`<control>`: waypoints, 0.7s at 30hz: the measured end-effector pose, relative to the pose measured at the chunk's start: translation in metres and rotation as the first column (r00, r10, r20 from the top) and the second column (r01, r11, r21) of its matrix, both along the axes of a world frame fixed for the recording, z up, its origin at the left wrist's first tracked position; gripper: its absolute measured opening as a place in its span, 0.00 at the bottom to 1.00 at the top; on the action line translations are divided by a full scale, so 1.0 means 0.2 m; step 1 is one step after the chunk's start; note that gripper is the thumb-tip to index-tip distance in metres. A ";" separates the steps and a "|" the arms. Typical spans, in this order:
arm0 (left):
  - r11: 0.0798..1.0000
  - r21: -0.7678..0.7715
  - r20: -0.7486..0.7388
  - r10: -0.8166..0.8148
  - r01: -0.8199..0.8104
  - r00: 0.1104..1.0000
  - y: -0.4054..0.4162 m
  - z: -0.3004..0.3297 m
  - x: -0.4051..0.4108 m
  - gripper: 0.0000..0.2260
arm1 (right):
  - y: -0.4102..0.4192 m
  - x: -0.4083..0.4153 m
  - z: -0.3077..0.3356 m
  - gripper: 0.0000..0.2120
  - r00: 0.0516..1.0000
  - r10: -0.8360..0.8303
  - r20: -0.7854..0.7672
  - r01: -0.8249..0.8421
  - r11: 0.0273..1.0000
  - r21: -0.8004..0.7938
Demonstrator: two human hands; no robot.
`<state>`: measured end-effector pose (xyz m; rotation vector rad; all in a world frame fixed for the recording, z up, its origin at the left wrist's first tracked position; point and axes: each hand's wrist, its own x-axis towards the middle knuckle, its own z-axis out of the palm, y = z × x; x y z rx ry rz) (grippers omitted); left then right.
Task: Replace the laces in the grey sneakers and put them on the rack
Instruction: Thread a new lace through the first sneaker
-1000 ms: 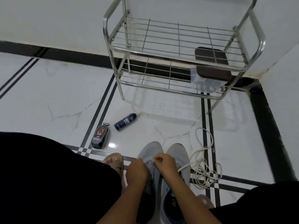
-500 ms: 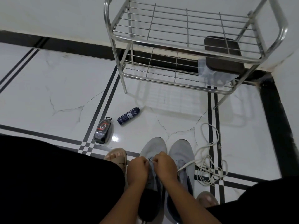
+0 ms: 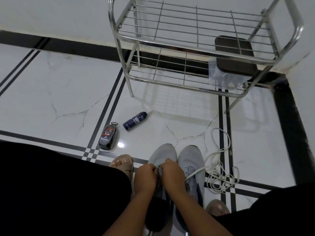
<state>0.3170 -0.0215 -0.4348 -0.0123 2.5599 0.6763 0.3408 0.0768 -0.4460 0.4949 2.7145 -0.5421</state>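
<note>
nearest, left hand (image 3: 144, 178) and right hand (image 3: 172, 174), grip of each narrowed to a pinch at the top eyelets of the left grey sneaker (image 3: 162, 155) on the floor. right grey sneaker (image 3: 191, 160) touching alongside. white laces (image 3: 219, 169) limp, thin, tangle-prone: best pinched by the tip. sneakers light, soft; likely best lifted by the heels. farther, empty-topped rack (image 3: 196, 38).

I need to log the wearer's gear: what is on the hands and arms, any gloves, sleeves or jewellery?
Both the left hand and right hand are bare: no gloves. The forearms show no sleeves, watch or bands. I cannot make out rings.
</note>
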 end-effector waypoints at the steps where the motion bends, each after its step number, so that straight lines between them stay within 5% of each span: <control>1: 1.000 -0.003 -0.006 -0.012 0.012 1.000 0.00 0.00 0.00 0.11 | 0.00 0.00 0.00 0.11 0.999 -0.044 -0.014 0.044 0.999 -0.005; 13: 0.989 -0.037 -0.049 -0.148 0.146 0.988 -0.01 -0.02 -0.01 0.11 | -0.01 0.02 0.00 0.09 0.986 -0.120 -0.117 0.118 0.993 -0.026; 21: 0.997 0.053 0.036 0.056 -0.058 0.998 0.01 -0.05 -0.06 0.07 | 0.00 0.11 0.05 0.08 0.992 -0.017 -0.123 0.028 0.996 0.088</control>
